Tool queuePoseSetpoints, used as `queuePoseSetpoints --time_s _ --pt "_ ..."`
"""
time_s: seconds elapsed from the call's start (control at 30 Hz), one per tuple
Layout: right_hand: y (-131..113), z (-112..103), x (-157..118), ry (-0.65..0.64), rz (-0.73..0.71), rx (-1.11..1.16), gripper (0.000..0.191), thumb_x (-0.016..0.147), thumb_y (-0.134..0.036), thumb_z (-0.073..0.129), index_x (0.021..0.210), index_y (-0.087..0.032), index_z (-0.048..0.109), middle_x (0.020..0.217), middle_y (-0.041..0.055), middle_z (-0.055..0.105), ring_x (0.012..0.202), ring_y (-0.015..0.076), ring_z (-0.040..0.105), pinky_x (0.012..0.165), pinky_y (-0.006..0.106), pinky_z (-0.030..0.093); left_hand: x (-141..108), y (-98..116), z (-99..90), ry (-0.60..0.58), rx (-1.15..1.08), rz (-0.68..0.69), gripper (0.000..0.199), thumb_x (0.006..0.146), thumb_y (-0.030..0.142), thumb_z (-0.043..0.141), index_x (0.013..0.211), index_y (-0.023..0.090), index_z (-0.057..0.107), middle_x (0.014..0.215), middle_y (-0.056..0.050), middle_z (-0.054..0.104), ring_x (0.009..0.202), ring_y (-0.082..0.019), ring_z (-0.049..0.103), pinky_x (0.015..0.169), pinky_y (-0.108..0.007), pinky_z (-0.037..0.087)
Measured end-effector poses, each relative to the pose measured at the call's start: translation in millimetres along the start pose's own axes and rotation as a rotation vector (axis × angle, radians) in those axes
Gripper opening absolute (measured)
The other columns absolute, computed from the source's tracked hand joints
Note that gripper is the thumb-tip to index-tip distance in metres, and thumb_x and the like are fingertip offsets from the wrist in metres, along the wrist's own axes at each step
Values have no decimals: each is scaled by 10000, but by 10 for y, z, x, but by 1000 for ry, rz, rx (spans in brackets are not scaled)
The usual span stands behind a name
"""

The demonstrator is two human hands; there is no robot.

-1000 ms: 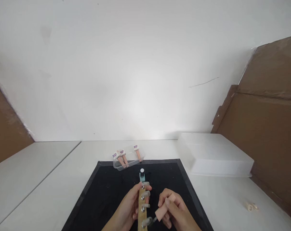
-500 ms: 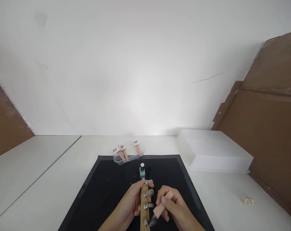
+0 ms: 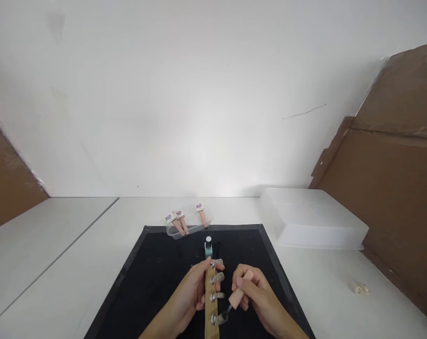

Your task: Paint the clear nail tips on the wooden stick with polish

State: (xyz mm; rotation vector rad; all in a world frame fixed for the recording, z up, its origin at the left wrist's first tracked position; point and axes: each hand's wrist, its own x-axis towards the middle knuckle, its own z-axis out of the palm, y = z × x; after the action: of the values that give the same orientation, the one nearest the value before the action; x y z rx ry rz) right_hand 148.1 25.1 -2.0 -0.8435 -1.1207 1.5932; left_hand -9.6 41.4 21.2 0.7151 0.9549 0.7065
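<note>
My left hand (image 3: 190,292) is closed around a wooden strip (image 3: 209,306) that carries several metal studs with clear nail tips (image 3: 217,278) sticking out to the right. Between the fingers and thumb of my right hand (image 3: 258,292) is a nail polish brush (image 3: 241,290) with a pink handle. Its bristle end points down and left, at or close beside the nearest tip (image 3: 221,318), which looks dark on its surface; I cannot tell whether they touch. A small teal polish bottle (image 3: 208,248) with a white-topped cap stands just beyond the far end of the strip.
A black mat (image 3: 157,263) lies under my hands. At its back edge a clear tray (image 3: 195,228) holds several pink-handled items with printed tops. A white plastic box (image 3: 316,221) stands at the right, and small beige rings (image 3: 357,290) lie nearer. Cardboard (image 3: 393,212) walls the right side.
The brush has shifted slightly up and right with my right hand, its bristle end drawing back from the nearest tip. My left hand still holds the strip. The view has shifted slightly.
</note>
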Motion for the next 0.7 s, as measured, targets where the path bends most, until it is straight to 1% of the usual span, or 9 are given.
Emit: queuePoseSetpoints --time_s 0.13,0.2,0.27,0.4,0.47,0.6,0.7 --pt "-36 -11 22 11 -15 5 302 718 -376 647 564 -136 547 428 -59 455 356 53 331 383 180 250 -14 6 -4 -8 12 15 478 701 576 447 903 156 552 550 36 484 366 -20 304 365 -185 67" --pt "-50 -4 16 5 -22 14 314 713 -389 652 563 -135 547 447 -53 462 362 52 340 384 180 255 -27 14 -5 -9 20 25 459 705 557 457 905 155 553 548 37 480 368 -20 304 365 -185 68" --pt "-58 12 -5 -19 -28 34 328 712 -419 651 583 -133 554 478 -44 477 367 51 341 384 181 261 -40 24 -5 -6 14 32 435 713 533 461 904 154 556 547 39 476 369 -18 307 366 -183 73" --pt "-51 40 -54 -132 -62 107 334 731 -453 638 674 -127 588 505 -50 463 370 42 318 387 177 253 -50 39 -2 4 -5 40 409 726 511 455 893 153 562 546 41 474 370 -15 309 366 -177 83" --pt "-41 43 -65 -166 -78 112 337 734 -459 638 698 -125 598 517 -51 456 371 40 322 389 178 249 -49 38 -2 10 -2 33 413 727 511 454 895 150 563 543 41 475 367 -15 303 365 -177 83" --pt "-17 37 -57 -190 -94 87 344 736 -473 633 718 -129 613 519 -53 447 367 41 329 382 179 241 -33 25 -14 1 -18 39 431 731 522 444 906 146 563 554 33 483 378 -20 329 366 -175 92" --pt "3 26 -45 -184 -108 35 347 734 -476 631 720 -129 630 527 -48 455 370 42 339 378 179 243 -19 19 -27 -7 -22 42 447 735 536 428 901 146 567 552 33 484 367 -15 307 364 -176 90"
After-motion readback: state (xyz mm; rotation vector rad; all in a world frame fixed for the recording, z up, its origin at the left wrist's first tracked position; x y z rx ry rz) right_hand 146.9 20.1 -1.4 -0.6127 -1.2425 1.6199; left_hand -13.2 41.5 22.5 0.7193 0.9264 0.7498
